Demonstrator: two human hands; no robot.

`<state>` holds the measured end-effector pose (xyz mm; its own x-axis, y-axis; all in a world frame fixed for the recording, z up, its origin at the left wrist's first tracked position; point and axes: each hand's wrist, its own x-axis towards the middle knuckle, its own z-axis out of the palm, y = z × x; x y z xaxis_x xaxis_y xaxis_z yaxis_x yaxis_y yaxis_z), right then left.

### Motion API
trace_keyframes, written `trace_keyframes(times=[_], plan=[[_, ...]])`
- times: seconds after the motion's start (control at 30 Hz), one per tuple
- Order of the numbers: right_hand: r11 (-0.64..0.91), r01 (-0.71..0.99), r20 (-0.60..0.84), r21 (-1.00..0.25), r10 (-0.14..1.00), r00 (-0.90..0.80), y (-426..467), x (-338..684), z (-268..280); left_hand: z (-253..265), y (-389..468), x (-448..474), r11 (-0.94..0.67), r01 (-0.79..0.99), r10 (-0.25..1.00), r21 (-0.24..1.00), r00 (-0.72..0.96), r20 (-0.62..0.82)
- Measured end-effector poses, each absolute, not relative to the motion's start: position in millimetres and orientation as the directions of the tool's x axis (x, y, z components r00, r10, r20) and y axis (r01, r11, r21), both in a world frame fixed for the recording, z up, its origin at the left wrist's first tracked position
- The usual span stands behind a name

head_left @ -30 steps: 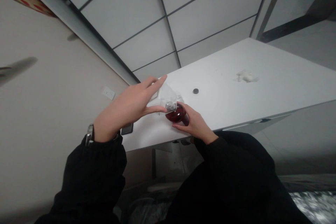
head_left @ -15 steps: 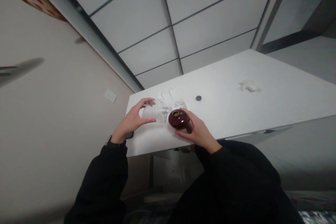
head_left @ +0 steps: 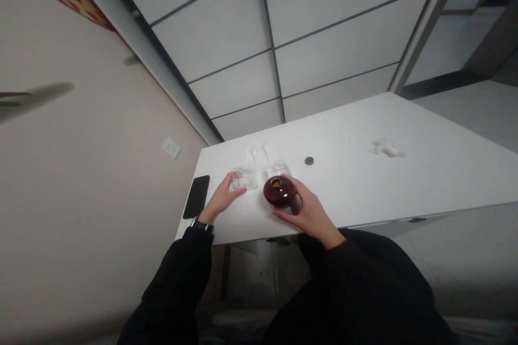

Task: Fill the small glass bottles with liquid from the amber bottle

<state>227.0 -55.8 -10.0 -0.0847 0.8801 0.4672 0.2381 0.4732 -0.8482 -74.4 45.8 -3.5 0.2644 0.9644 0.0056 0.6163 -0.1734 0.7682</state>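
Observation:
My right hand [head_left: 305, 207] is wrapped round a dark red, rounded glass bottle [head_left: 279, 194], whose open neck shows something orange inside. My left hand [head_left: 222, 198] has its thumb and fingers about a clear square bottle [head_left: 246, 179] on the white table, gripping its left side. Partly hidden behind the red bottle is another clear container [head_left: 280, 167]. Just beyond these lie two thin whitish sticks with wider ends [head_left: 266, 151], too faint to name. A small dark round cap [head_left: 309, 160] sits to the right of them.
A black phone [head_left: 197, 197] lies at the left end of the white table [head_left: 343, 183]. Crumpled whitish plastic [head_left: 387, 147] is on the right part. Behind the table stand white panelled doors [head_left: 238, 70]; a wall with a socket [head_left: 171, 147] rises at the left.
My left hand has brought the clear bottle from a tilted position, neck towards the red bottle, down to the table. The phone is now uncovered. My right hand still holds the red bottle.

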Motion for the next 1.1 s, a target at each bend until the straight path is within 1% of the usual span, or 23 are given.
trace_keyframes(times=[0.07,0.1,0.13,0.2,0.27,0.3,0.33,0.4,0.53,0.63,0.73,0.8,0.87,0.9,0.93,1.0,1.03,1.1], plan=[[0.482,0.239,0.48,-0.843,0.874,-0.071,-56,229,-9,-1,45,-74,-0.182,0.638,0.97,0.748,0.241,0.03],[0.489,0.239,0.491,-0.839,0.869,-0.059,-56,231,-8,2,44,-72,-0.199,0.644,0.972,0.739,0.224,0.067],[0.497,0.24,0.502,-0.834,0.864,-0.043,-56,234,-8,6,42,-68,-0.232,0.646,0.97,0.727,0.208,0.124],[0.508,0.248,0.526,-0.825,0.851,0.007,-57,240,-8,18,34,-56,-0.34,0.638,0.939,0.691,0.193,0.284],[0.512,0.262,0.547,-0.818,0.833,0.08,-57,248,-9,31,23,-36,-0.477,0.617,0.87,0.626,0.229,0.437],[0.513,0.271,0.558,-0.814,0.821,0.121,-57,252,-9,36,18,-24,-0.534,0.607,0.834,0.589,0.261,0.486],[0.513,0.28,0.567,-0.811,0.807,0.162,-57,256,-10,39,13,-11,-0.577,0.599,0.806,0.555,0.308,0.506],[0.512,0.307,0.583,-0.802,0.783,0.218,-56,261,-10,40,6,15,-0.632,0.582,0.771,0.512,0.404,0.492],[0.5,0.369,0.601,-0.783,0.762,0.242,-57,266,-10,30,0,54,-0.68,0.557,0.733,0.477,0.488,0.475],[0.489,0.398,0.604,-0.776,0.757,0.247,-58,268,-11,31,-7,61,-0.722,0.541,0.684,0.43,0.471,0.557],[0.487,0.42,0.613,-0.765,0.751,0.246,-58,269,-10,42,-15,38,-0.723,0.574,0.637,0.383,0.342,0.691],[0.488,0.423,0.616,-0.764,0.746,0.252,-57,269,-10,48,-13,4,-0.655,0.633,0.639,0.413,0.173,0.749],[0.487,0.41,0.61,-0.771,0.749,0.259,-57,267,-9,51,-4,-39,-0.508,0.726,0.654,0.463,-0.025,0.756],[0.485,0.399,0.603,-0.778,0.754,0.261,-57,267,-9,51,2,-61,-0.383,0.788,0.688,0.483,-0.106,0.718],[0.484,0.386,0.596,-0.785,0.76,0.259,-57,265,-10,49,8,-83,-0.218,0.857,0.734,0.467,-0.172,0.658],[0.482,0.364,0.582,-0.797,0.776,0.245,-57,263,-11,42,18,-119,0.155,0.919,0.835,0.361,-0.318,0.449],[0.481,0.354,0.574,-0.802,0.785,0.233,-57,261,-12,37,22,-132,0.215,0.914,0.855,0.344,-0.346,0.385],[0.482,0.341,0.562,-0.807,0.805,0.192,-58,257,-14,27,24,-148,0.279,0.909,0.88,0.311,-0.371,0.295]])
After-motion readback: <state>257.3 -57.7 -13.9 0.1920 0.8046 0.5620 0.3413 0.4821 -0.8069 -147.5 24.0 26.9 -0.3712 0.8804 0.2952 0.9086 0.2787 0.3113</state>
